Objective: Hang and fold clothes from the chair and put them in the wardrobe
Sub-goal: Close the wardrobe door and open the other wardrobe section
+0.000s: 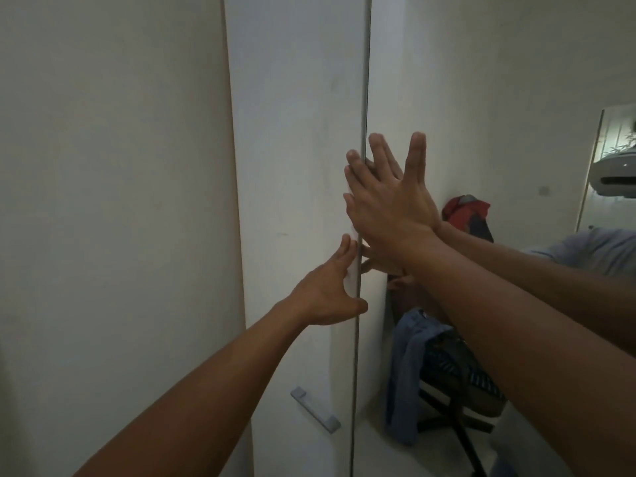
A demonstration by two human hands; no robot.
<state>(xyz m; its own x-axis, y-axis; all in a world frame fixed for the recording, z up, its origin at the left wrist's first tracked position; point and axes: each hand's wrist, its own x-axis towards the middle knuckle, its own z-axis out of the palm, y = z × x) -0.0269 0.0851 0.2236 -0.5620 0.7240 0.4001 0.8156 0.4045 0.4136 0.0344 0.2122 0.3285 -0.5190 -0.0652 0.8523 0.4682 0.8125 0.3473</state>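
A tall white wardrobe door point(292, 132) fills the middle of the view, and a mirrored door point(447, 80) meets it along a grey vertical edge. My right hand point(385, 208) lies flat on the mirror beside that edge, fingers spread, holding nothing. Lower down, my left hand point(323, 297) rests on the white door at the same edge, its thumb across the grey strip and its fingers apart. The mirror reflects a dark chair point(454, 373) with a blue denim garment point(402, 373) draped over it and a red garment point(464, 211) behind.
A grey bar handle point(315, 409) sits low on the white door. A plain cream wall point(103, 201) runs along the left. The mirror also reflects a light blue sleeve point(592, 249) and a white appliance point(616, 173) at the right edge.
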